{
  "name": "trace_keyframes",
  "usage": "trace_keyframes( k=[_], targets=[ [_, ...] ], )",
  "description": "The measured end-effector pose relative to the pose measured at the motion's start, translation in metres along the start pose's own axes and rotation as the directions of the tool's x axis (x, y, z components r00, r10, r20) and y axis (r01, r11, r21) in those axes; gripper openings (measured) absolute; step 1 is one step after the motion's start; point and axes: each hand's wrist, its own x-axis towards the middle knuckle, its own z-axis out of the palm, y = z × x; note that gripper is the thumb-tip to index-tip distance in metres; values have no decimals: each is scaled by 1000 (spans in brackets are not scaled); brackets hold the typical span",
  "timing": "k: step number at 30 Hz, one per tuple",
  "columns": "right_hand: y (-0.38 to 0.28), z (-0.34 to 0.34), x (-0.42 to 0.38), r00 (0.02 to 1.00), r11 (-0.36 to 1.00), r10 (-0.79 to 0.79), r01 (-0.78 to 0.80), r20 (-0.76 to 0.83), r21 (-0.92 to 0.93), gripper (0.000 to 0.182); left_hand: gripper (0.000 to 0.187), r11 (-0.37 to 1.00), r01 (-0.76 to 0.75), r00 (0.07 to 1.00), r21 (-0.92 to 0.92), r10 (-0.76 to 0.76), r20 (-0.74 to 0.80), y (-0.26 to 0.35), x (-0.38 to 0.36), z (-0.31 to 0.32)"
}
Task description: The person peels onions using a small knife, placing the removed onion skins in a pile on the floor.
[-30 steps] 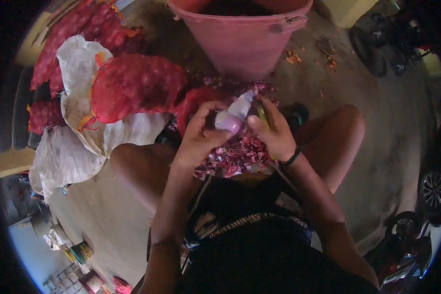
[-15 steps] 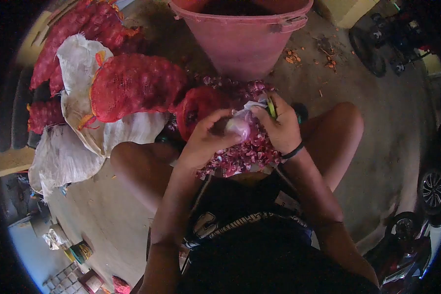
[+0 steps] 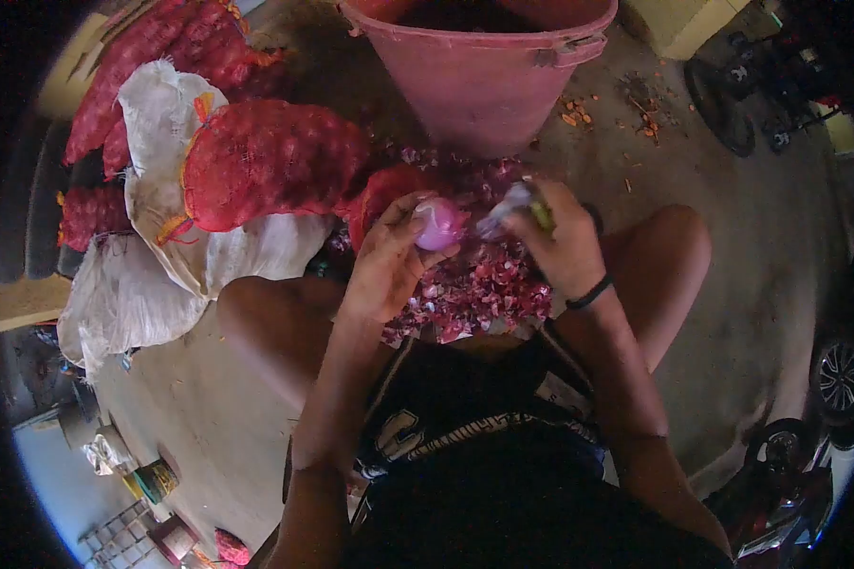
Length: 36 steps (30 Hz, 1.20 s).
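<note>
My left hand (image 3: 386,261) holds a partly peeled red onion (image 3: 440,225), pink and shiny, between its thumb and fingers. Just to the right, my right hand (image 3: 566,248) is closed around a small yellow-green-handled tool (image 3: 542,215); its working end is not visible. Pale, blurred onion peel (image 3: 509,211) sticks out from the fingers of that hand, apart from the onion. Under both hands a heap of red onion skins (image 3: 484,292) lies between my legs. An opened red mesh sack (image 3: 381,194) is right behind my left hand.
A large pink tub (image 3: 470,90) stands ahead beyond the skins. Left of it lie a full red mesh sack of onions (image 3: 275,161) and white woven sacks (image 3: 128,303). More onion sacks (image 3: 152,71) are piled behind. Orange scraps (image 3: 576,114) dot the floor; motorbike wheels (image 3: 840,377) show at right.
My hands have come apart. The right hand has pulled away to the right with peel and the tool, while the onion stays in my left hand, shifted slightly left and more exposed.
</note>
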Motion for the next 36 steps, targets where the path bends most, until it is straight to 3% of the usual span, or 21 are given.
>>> trace_keyframes(
  k=[4, 7, 11, 14, 17, 23, 25, 30, 36],
  targets=[
    [-15, 9, -12, 985, 995, -60, 47, 159, 85, 54, 38, 1000, -30, 999, 4, 30, -28, -4, 0, -2],
    [-27, 19, -19, 961, 970, -166, 119, 220, 212, 53, 36, 996, -79, 996, 43, 80, -42, -1, -1, -1],
    [-31, 24, -14, 960, 955, -173, 108, 222, 275, 52, 35, 993, -99, 995, 57, 100, -16, 1, -2, -5],
    [-31, 14, -9, 931, 962, -152, 63, 330, 266, 47, 36, 996, -86, 996, 33, 86, 16, 5, -3, -3],
    [-19, 18, -11, 964, 932, -129, 37, 233, 361, 42, 41, 998, -58, 998, -4, 58, 36, 9, -6, -4],
    [-27, 16, -14, 968, 810, 76, -200, 239, 551, 40, 56, 999, -52, 990, -16, 54, 131, 11, -9, -3],
    [-25, 14, -12, 973, 793, 81, -195, 218, 577, 41, 59, 999, -46, 983, -13, 48, 179, 10, -9, -7],
    [-29, 6, -13, 959, 664, 162, -281, 234, 692, 44, 56, 999, -35, 988, -29, 39, 152, 8, -7, 0],
    [-23, -3, -12, 976, 633, 165, -213, 139, 744, 45, 53, 961, -114, 991, 250, 91, 102, -4, -2, -5]
  ],
)
